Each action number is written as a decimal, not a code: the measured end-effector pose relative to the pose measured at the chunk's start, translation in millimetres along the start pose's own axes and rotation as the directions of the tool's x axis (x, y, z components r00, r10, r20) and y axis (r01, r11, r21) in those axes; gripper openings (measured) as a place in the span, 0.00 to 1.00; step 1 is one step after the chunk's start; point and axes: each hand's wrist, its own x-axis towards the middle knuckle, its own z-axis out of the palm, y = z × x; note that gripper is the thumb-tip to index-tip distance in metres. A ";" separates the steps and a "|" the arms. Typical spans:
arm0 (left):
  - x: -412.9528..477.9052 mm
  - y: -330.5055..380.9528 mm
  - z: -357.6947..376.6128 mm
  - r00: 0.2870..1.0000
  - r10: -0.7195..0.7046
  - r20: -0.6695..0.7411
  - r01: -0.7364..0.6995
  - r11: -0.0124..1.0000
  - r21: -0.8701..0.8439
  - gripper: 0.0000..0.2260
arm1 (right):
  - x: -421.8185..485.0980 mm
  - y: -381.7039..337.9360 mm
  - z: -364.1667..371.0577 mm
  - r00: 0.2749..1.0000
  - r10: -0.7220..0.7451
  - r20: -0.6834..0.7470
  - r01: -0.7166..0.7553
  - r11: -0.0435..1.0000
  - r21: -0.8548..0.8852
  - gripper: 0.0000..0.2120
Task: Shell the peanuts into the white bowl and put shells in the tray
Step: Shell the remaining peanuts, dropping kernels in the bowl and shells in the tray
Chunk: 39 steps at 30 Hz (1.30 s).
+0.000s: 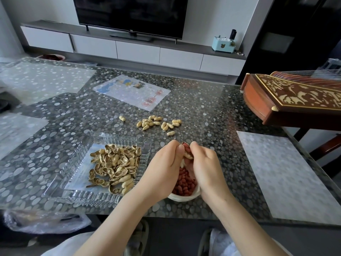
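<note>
Peanut (187, 151), shell split open with red kernels showing inside. It is held over the far edge of the white bowl (184, 198), pinched from both sides. The left hand (162, 169) grips the left shell half with thumb and curled fingers, and the right hand (204, 163) grips the right half the same way. Both hands are equally near and meet on the nut. The peanut's long axis runs roughly away from the person, far end pointing beyond the bowl, slightly tipped.

Judgement: the kernels only need to drop straight down, since the bowl is right underneath. The shell halves then go left of the bowl to the tray (60, 174), so the left hand is nearer for that. The tray sits just left of the bowl; the left forearm hides whether they touch.

Materials:
- **Shell:** pale tan, ribbed and brittle-looking, likely to crumble.
- **Kernels (185, 183) in the bowl:** dark red, smooth-skinned, oval.
- **Bowl:** small, round, opaque, smooth rim.
- **Tray:** clear, glass or plastic, square with a fluted rim. It holds a heap of empty shells (116, 165).
- **Unshelled peanuts (153, 122):** a small loose scatter beyond the bowl, well apart from it.
- **Table (203, 108):** glossy, pebble-patterned.
</note>
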 end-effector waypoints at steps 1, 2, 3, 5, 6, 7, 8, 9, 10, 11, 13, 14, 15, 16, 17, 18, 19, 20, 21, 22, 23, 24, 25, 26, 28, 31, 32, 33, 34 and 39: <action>0.0 -0.4 -1.6 1.000 0.002 0.014 -0.002 1.000 -0.013 0.16 | 0.4 -1.1 -3.0 0.998 0.057 0.028 -0.057 0.998 0.029 0.20; 0.1 0.2 -3.1 1.000 0.006 0.029 -0.005 1.000 -0.029 0.15 | 0.4 -2.5 -6.0 0.993 0.103 0.062 -0.106 0.993 0.046 0.20; -0.2 0.4 -4.2 0.999 0.008 0.047 -0.006 0.999 -0.048 0.15 | 0.4 -3.7 -8.6 0.986 0.138 0.096 -0.144 0.988 0.062 0.20; -1.1 1.6 -5.6 0.997 0.002 0.082 0.006 0.996 -0.092 0.16 | 1.8 -4.2 -12.6 0.970 0.187 0.157 -0.204 0.974 0.102 0.20; -1.6 1.6 -6.2 0.995 -0.007 0.096 0.018 0.992 -0.121 0.16 | 2.8 -4.2 -13.9 0.961 0.205 0.186 -0.230 0.965 0.123 0.20; -2.1 1.2 -6.9 0.994 -0.018 0.108 0.034 0.987 -0.154 0.16 | 3.4 -4.2 -14.9 0.952 0.219 0.216 -0.251 0.958 0.137 0.21; -2.4 0.8 -7.3 0.992 -0.029 0.120 0.052 0.981 -0.186 0.16 | 4.0 -3.7 -15.9 0.944 0.227 0.240 -0.267 0.952 0.148 0.21; -2.7 0.3 -7.6 0.991 -0.040 0.131 0.068 0.975 -0.212 0.16 | 3.8 -4.1 -16.7 0.938 0.233 0.255 -0.278 0.948 0.157 0.20; -3.0 0.4 -7.5 0.989 -0.050 0.140 0.082 0.968 -0.235 0.15 | 3.4 -4.2 -17.3 0.936 0.238 0.259 -0.283 0.946 0.157 0.20; -2.9 0.6 -7.4 0.987 -0.063 0.149 0.099 0.962 -0.253 0.15 | 3.2 -4.1 -17.5 0.938 0.241 0.250 -0.284 0.947 0.150 0.19; -2.7 -0.1 -7.8 0.985 -0.081 0.154 0.119 0.959 -0.258 0.15 | 2.2 -4.0 -18.0 0.948 0.243 0.203 -0.268 0.958 0.105 0.18; -2.4 -0.4 -8.2 0.985 -0.085 0.152 0.121 0.960 -0.251 0.15 | 2.4 -2.9 -18.5 0.955 0.236 0.176 -0.253 0.964 0.077 0.18; -1.8 -1.3 -8.6 0.985 -0.088 0.149 0.123 0.962 -0.243 0.17 | 2.5 -2.5 -19.2 0.962 0.224 0.156 -0.234 0.971 0.054 0.18; -1.0 -2.4 -9.4 0.985 -0.096 0.140 0.127 0.965 -0.228 0.19 | 2.8 -1.9 -20.0 0.969 0.203 0.143 -0.210 0.977 0.035 0.17; -0.3 -3.2 -11.3 0.987 -0.111 0.119 0.135 0.968 -0.210 0.19 | 3.0 -1.9 -20.6 0.975 0.176 0.137 -0.178 0.984 0.001 0.17; 0.1 -3.1 -14.3 0.988 -0.126 0.088 0.141 0.972 -0.186 0.19 | 3.5 -1.3 -21.6 0.982 0.138 0.130 -0.131 0.990 -0.059 0.18; 0.7 -3.7 -18.1 0.988 -0.144 0.052 0.150 0.977 -0.149 0.18 | 4.3 -0.6 -22.3 0.988 0.091 0.122 -0.074 0.987 -0.140 0.19; 1.5 -4.5 -22.7 0.987 -0.158 0.014 0.159 0.981 -0.112 0.18 | 5.6 0.6 -22.9 0.993 0.038 0.111 -0.012 0.974 -0.225 0.21; 2.7 -6.7 -27.0 0.985 -0.169 -0.021 0.167 0.983 -0.078 0.18 | 6.5 1.3 -24.0 0.995 -0.023 0.098 0.051 0.953 -0.299 0.21; 3.5 -9.3 -31.8 0.982 -0.180 -0.056 0.178 0.983 -0.046 0.18 | 7.3 2.4 -25.2 0.992 -0.086 0.093 0.114 0.927 -0.357 0.21; 4.7 -11.9 -36.3 0.977 -0.197 -0.088 0.196 0.980 -0.012 0.17 | 8.2 3.7 -26.0 0.985 -0.143 0.094 0.169 0.899 -0.404 0.20; 5.2 -15.2 -40.6 0.970 -0.213 -0.114 0.217 0.976 0.021 0.17 | 9.2 5.7 -26.7 0.976 -0.192 0.099 0.216 0.867 -0.448 0.19; 6.2 -18.7 -44.2 0.962 -0.234 -0.139 0.243 0.968 0.059 0.17 | 10.1 7.1 -27.1 0.968 -0.230 0.100 0.250 0.838 -0.485 0.17; 6.7 -21.5 -47.7 0.954 -0.251 -0.165 0.268 0.959 0.092 0.17 | 11.1 8.7 -27.7 0.962 -0.256 0.095 0.269 0.819 -0.507 0.16; 7.8 -25.6 -54.5 0.937 -0.281 -0.208 0.314 0.939 0.143 0.17 | 13.1 9.9 -28.1 0.963 -0.257 0.077 0.260 0.830 -0.494 0.14; 8.4 -33.0 -63.4 0.906 -0.331 -0.265 0.381 0.910 0.166 0.20 | 15.7 9.0 -26.8 0.978 -0.194 0.080 0.210 0.892 -0.402 0.13; 8.1 -35.5 -66.7 0.895 -0.342 -0.288 0.400 0.900 0.175 0.20 | 16.8 8.6 -25.3 0.980 -0.181 0.086 0.200 0.904 -0.379 0.13; 8.2 -37.5 -69.4 0.885 -0.352 -0.303 0.417 0.891 0.181 0.20 | 17.6 7.4 -24.6 0.981 -0.171 0.087 0.191 0.917 -0.351 0.13; 7.7 -40.1 -72.7 0.876 -0.368 -0.311 0.434 0.883 0.178 0.21 | 18.0 5.7 -22.8 0.982 -0.164 0.091 0.185 0.929 -0.319 0.13; 6.4 -52.1 -94.9 0.830 -0.438 -0.345 0.529 0.815 0.236 0.21 | 19.2 -7.7 14.8 0.956 -0.174 0.238 0.235 0.937 -0.259 0.11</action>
